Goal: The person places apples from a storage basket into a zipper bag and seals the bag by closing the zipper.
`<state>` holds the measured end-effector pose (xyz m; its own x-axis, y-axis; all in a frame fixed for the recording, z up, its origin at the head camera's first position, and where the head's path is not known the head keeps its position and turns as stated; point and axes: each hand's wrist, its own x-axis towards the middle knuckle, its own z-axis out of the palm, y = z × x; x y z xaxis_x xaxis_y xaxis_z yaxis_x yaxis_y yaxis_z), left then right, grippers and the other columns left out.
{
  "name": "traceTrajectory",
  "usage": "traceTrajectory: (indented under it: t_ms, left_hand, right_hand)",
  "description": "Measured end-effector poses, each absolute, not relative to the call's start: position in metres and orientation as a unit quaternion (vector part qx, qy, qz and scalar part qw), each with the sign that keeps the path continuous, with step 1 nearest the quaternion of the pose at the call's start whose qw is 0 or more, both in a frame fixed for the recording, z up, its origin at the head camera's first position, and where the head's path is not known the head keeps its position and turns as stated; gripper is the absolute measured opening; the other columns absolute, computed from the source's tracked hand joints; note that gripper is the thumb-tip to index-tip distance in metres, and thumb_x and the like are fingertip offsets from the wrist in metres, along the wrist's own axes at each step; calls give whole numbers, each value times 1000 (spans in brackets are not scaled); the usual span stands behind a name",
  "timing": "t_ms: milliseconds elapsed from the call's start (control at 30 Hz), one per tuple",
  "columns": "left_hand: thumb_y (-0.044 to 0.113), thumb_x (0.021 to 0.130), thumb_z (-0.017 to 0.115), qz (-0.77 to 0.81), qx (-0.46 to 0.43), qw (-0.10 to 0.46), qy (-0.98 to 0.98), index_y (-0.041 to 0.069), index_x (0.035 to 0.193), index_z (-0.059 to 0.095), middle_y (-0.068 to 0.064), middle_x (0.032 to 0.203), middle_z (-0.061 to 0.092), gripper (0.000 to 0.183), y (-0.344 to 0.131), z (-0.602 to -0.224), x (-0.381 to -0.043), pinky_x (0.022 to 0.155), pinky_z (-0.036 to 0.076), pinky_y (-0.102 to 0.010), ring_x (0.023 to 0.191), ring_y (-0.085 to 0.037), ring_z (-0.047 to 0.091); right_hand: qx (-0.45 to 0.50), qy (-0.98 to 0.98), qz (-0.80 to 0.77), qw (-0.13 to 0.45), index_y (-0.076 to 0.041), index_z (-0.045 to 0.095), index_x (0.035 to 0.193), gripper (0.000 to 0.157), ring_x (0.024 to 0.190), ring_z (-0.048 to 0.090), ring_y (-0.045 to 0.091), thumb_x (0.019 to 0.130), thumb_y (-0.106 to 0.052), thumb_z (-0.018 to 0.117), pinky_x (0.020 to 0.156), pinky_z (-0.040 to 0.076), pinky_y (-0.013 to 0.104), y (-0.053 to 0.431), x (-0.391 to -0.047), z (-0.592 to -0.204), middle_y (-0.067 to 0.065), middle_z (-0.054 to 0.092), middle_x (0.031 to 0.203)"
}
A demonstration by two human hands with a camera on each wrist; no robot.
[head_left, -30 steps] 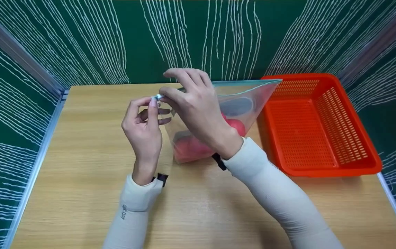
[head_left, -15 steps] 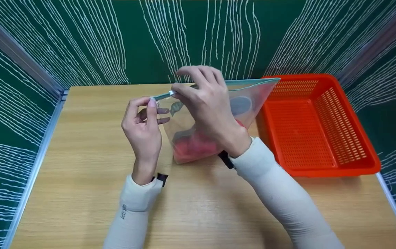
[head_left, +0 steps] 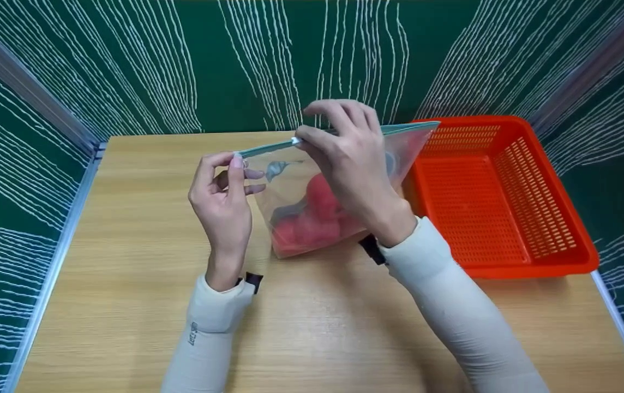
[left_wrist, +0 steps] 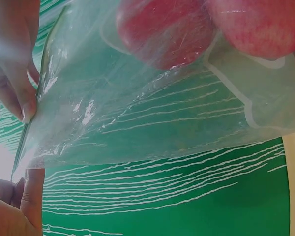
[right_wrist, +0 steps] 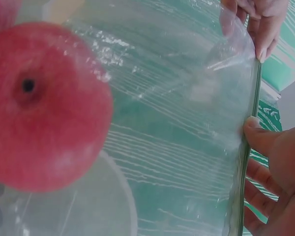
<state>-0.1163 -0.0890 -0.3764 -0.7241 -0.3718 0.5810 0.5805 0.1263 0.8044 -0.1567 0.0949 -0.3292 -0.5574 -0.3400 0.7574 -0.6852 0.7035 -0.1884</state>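
Note:
A clear zip bag (head_left: 264, 192) with a teal zip strip (head_left: 268, 148) stands on the table, its top edge held up. Inside lie several red apples (head_left: 320, 196); one apple (right_wrist: 64, 132) shows its dark end large in the right wrist view. My left hand (head_left: 223, 204) pinches the left end of the strip between thumb and forefinger. Partway along it, my right hand (head_left: 353, 169) pinches the strip at a small white slider (head_left: 296, 141), its other fingers raised. That hand hides part of the bag and fruit behind it.
An orange-red plastic basket (head_left: 514, 270) stands at the right, with the bag's right corner overlapping its left rim. Green panels (head_left: 241, 65) with white lines enclose the back and sides of the wooden table (head_left: 143, 245).
My right hand has moved right along the strip together with the white slider, away from the left hand. More of the bag's left part and apples shows. The left hand stays nearly still.

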Motion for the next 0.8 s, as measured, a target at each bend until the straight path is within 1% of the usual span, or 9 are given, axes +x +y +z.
traceTrajectory:
  t_ms: [167,333,500,633,800]
  left_hand:
    - [-5,103,60,-657,-78,365,-655,-12,109,64,-16,96,63,10,-89,-377,-117,63,66,-31,74,-18,76]
    - [-6,103,61,-659,-78,365,-653,-12,109,64,-15,95,63,10,-90,-377,-117,63,66,-31,74,-18,76]
    - [-5,103,61,-660,-70,361,-655,-11,110,64,-13,96,63,10,-90,-378,-116,65,66,-31,74,-18,75]
    - [-4,103,60,-664,-61,360,-653,-11,110,64,-15,97,62,10,-92,-378,-115,65,66,-31,75,-18,75]
    - [-5,103,60,-670,-55,360,-647,-11,110,64,-20,97,62,10,-94,-379,-115,64,66,-30,75,-17,76]
  right_hand:
    - [295,-852,231,366,-15,84,108,29,122,57,32,107,-33,62,111,44,49,104,-157,-329,12,71,126]
    - [286,-850,238,372,-14,84,108,24,121,57,33,105,-29,66,109,44,51,113,-156,-331,13,70,125]
    - [276,-852,239,375,-13,84,109,24,120,57,34,104,-29,68,107,45,52,125,-156,-331,14,70,124]
    - [265,-858,234,373,-12,84,111,26,120,57,35,104,-31,67,107,44,53,135,-156,-331,15,70,125]
    - [249,-862,229,377,-11,84,109,26,119,58,35,105,-30,66,107,43,54,148,-156,-332,15,71,124]
